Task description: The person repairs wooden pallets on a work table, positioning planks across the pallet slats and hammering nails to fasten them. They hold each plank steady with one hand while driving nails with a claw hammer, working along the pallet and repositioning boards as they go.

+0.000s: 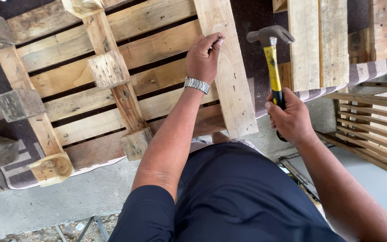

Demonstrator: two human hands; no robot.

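Looking down from the head camera, an upturned wooden pallet lies on a dark mat over a grey concrete floor, its square blocks pointing up. A striped cloth edge shows at the right, with a slatted wooden frame standing beyond it and more boards lying at the top right.

A loose pale plank rests slantwise across the pallet slats. The left hand, with a metal wristwatch below it, sits on this plank, its thumb and forefinger pinched on a small nail near the plank's middle; the nail is barely visible. The right hand is wrapped tightly round the black grip of a yellow-handled hammer, whose steel head hangs just right of the plank, near the nail but apart from it.
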